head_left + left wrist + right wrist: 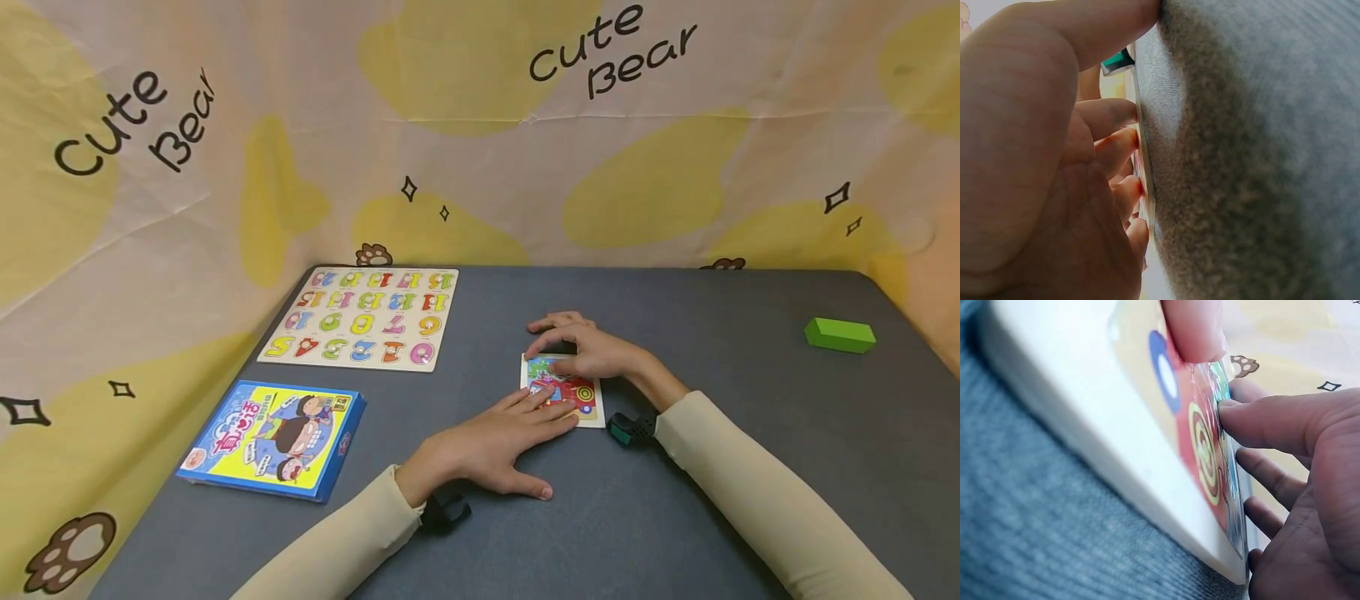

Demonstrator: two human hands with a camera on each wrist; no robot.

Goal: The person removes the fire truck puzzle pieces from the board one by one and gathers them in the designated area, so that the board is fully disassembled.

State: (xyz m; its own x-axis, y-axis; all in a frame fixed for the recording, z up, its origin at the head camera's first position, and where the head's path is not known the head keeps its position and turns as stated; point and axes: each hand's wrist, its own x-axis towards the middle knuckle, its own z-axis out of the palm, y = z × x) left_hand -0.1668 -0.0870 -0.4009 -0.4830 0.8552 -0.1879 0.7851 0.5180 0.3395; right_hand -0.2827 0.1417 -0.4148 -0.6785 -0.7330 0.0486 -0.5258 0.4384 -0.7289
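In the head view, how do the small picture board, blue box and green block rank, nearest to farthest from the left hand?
1. Small picture board: partly under the left hand.
2. Blue box: to that hand's left.
3. Green block: far over on the right side.

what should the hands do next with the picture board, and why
Perhaps ease the left hand off the small rectangular white-bordered picture board: its spread fingers cover part of the red artwork, while the right hand, touching the board, could steady it.
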